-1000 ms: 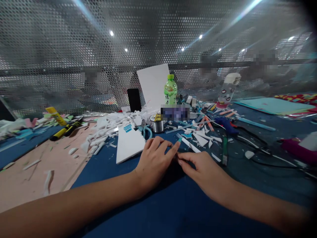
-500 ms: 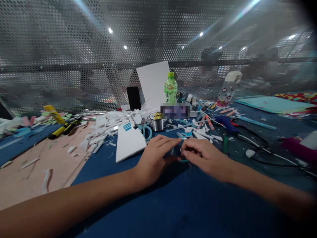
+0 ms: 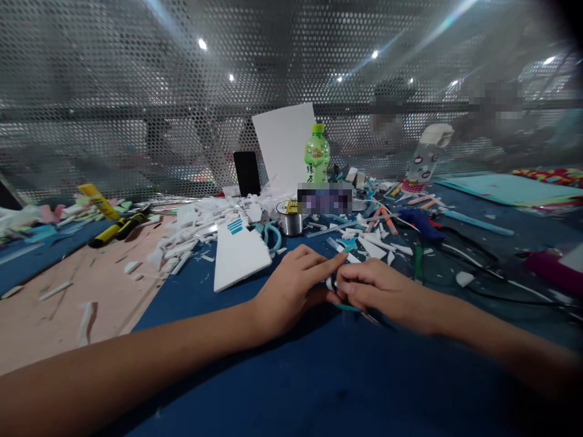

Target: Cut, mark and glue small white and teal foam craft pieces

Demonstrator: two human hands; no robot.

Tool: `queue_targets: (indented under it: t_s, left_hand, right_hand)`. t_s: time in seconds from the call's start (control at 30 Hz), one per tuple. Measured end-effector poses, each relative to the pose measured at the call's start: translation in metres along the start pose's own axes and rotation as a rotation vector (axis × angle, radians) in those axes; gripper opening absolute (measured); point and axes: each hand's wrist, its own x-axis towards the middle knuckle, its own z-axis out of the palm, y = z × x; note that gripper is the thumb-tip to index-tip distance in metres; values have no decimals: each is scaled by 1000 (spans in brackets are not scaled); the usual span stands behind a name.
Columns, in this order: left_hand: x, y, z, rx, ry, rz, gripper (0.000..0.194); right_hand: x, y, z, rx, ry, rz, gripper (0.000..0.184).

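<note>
My left hand (image 3: 296, 282) and my right hand (image 3: 385, 292) meet above the blue table (image 3: 291, 382). At their fingertips shows a small white and dark piece (image 3: 331, 283), mostly hidden; its kind is unclear. My left index finger reaches over it while the thumb closes in from below. The right fingers are curled together around its other side. Under my right hand a teal-handled tool (image 3: 348, 308) with a thin metal tip shows, largely covered. Left of the hands lie a white foam board (image 3: 241, 258) with blue stripes and light blue scissor handles (image 3: 274, 237).
A wire spool (image 3: 291, 221), a green tea bottle (image 3: 317, 155) and a dark phone (image 3: 246, 173) stand behind. White foam scraps (image 3: 218, 212) spread across the middle. Cables (image 3: 483, 261) and a blue tool (image 3: 421, 224) lie right. Yellow cutters (image 3: 107, 233) lie on the pink board (image 3: 113, 285).
The right hand has turned slightly, and more of the teal tool with its metal tip shows beneath it. The white and dark piece is clearer. The view has shifted a little.
</note>
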Motion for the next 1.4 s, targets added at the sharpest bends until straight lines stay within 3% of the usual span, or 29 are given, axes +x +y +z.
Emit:
queue_targets:
  t_s: [0.47, 0.7, 0.9, 1.07, 1.4]
  left_hand:
    - [-1, 0, 2, 77, -76, -20, 52]
    - [-1, 2, 1, 113, -97, -31, 49]
    - [-1, 0, 1, 48, -38, -8, 52]
    - [-3, -4, 3, -56, 41, -35, 54]
    - [-2, -1, 2, -34, 6, -33, 50]
  right_hand:
    - [1, 0, 2, 56, -35, 61, 23]
    - [1, 2, 6, -39, -7, 113, 18]
    - [3, 4, 3, 39, 33, 49, 24]
    - [2, 11, -1, 201, -33, -4, 26]
    - [-1, 1, -1, 64, -34, 0, 23]
